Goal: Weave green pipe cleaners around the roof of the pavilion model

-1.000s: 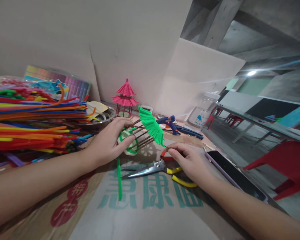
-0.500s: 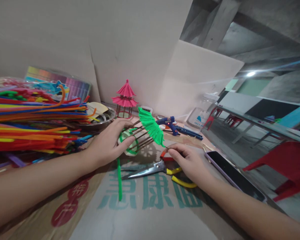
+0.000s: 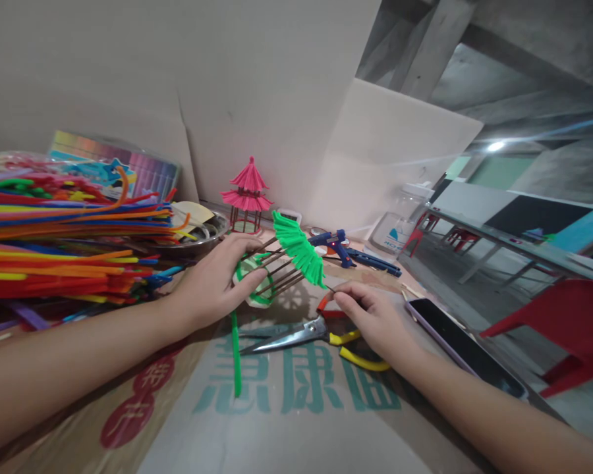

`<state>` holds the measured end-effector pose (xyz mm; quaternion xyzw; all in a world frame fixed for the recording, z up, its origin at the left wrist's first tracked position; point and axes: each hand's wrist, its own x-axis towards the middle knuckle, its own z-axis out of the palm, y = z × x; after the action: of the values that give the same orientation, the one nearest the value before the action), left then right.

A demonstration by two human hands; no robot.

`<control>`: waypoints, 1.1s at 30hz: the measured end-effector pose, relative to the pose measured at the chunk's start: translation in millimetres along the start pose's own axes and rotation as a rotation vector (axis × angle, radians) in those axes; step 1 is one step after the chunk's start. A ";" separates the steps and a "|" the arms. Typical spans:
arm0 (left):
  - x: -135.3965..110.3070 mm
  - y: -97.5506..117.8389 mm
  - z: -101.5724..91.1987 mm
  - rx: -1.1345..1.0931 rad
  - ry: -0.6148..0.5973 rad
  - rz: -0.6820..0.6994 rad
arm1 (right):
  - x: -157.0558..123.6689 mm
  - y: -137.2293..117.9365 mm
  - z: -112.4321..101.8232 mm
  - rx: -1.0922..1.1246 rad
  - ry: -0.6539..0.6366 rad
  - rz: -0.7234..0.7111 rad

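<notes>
My left hand (image 3: 227,273) is closed around a small pavilion model by its brown posts and base. The model lies tilted on its side; its pleated roof (image 3: 299,249) of bright green pipe cleaner points right, and its green-rimmed round base is partly behind my fingers. My right hand (image 3: 370,316) pinches a thin dark strand (image 3: 331,289) near the lower tip of the roof. Below that hand lie scissors (image 3: 296,332) with red and yellow handles. A loose green pipe cleaner (image 3: 236,359) rests left of the blades.
Bundles of coloured pipe cleaners (image 3: 69,220) fill the left side, with a marker set (image 3: 153,168) behind and a metal bowl (image 3: 220,230) beside them. A pink pavilion (image 3: 248,187), blue glue gun (image 3: 343,253) and plastic jug (image 3: 390,224) stand farther back. A phone (image 3: 464,345) lies at right.
My right hand has shifted very slightly to the right with the strand. My left hand and the pavilion model look unmoved.
</notes>
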<state>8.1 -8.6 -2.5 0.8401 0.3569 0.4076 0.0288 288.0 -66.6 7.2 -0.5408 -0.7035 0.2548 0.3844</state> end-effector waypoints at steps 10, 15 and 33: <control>-0.3 1.5 -0.7 -0.007 0.001 -0.002 | -1.2 -0.8 1.9 0.031 0.005 -0.006; -0.2 1.5 -0.9 -0.005 0.005 0.005 | -0.6 1.0 2.4 0.009 0.018 -0.008; -0.8 1.8 0.5 -0.020 0.004 -0.069 | -1.7 1.2 2.2 0.108 -0.090 0.037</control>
<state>9.2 -10.4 -2.8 0.8260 0.3816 0.4117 0.0505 287.1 -67.8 4.6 -0.5202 -0.6951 0.3237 0.3762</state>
